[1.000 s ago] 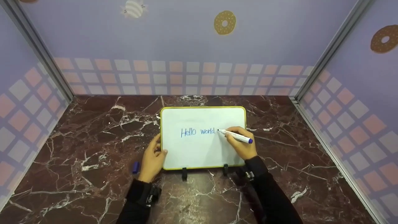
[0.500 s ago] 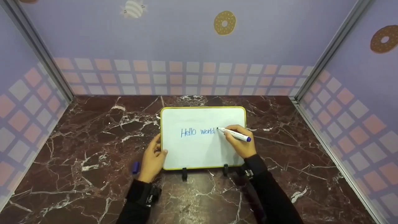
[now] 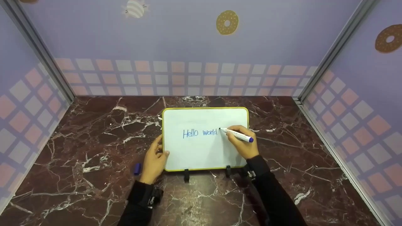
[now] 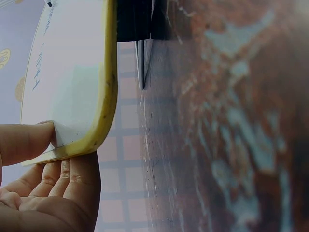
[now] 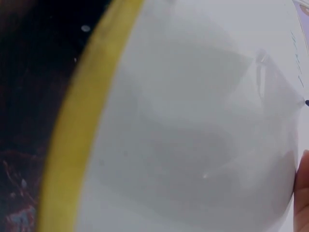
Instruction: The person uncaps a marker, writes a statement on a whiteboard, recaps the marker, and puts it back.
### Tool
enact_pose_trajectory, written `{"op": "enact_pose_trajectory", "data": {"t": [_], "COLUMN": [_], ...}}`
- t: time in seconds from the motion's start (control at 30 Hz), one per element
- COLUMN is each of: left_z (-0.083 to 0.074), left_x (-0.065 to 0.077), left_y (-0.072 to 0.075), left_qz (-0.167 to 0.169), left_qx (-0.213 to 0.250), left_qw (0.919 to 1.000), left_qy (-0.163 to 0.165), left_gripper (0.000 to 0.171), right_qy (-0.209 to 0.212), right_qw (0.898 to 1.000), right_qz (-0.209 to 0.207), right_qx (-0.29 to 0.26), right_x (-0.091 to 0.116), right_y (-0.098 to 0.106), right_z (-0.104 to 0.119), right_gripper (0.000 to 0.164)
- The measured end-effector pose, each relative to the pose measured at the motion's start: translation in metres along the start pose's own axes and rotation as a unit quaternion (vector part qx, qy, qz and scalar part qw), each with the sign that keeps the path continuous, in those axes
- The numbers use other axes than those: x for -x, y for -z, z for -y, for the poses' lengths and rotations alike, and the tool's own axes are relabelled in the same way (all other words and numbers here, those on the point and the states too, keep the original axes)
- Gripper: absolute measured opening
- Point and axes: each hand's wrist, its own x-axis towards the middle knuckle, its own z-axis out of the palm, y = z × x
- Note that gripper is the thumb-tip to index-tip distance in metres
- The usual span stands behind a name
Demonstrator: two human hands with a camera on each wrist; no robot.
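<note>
A whiteboard (image 3: 194,153) with a yellow frame leans upright on black stand feet (image 3: 186,175). Blue handwriting (image 3: 200,133) across its middle reads "Hello world". My left hand (image 3: 154,163) grips the board's left edge; in the left wrist view the thumb (image 4: 29,140) lies on the front and the fingers (image 4: 67,179) go behind. My right hand (image 3: 246,146) pinches a white marker (image 3: 240,136) with a blue end. Its dark tip (image 5: 307,102) is at the board just right of the "d"; whether it touches, I cannot tell.
A blue marker cap (image 3: 137,169) stands on the dark red marbled table (image 3: 94,141), left of my left hand. Lilac walls (image 3: 176,37) with checks and doughnut pictures enclose the table at the back and both sides.
Over the first half second the marker tip rose slightly on the board with my right hand; since then it has barely moved. My left hand and the whiteboard have stayed in place.
</note>
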Motion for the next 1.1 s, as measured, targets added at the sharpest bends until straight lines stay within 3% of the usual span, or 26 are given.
{"op": "enact_pose_trajectory", "data": {"t": [1.1], "left_z": [-0.0015], "left_x": [0.0005], "left_y": [-0.0004], "left_qz": [-0.001], "left_qx": [0.001], "left_qw": [0.9999], "left_qy": [0.011], "left_gripper": [0.066], "right_qy": [-0.004], "right_qw": [1.000], "right_qz": [0.013], "right_qx": [0.000], "right_x": [0.0096], "right_y": [0.0008], "right_z": [-0.0033], "right_gripper": [0.008]}}
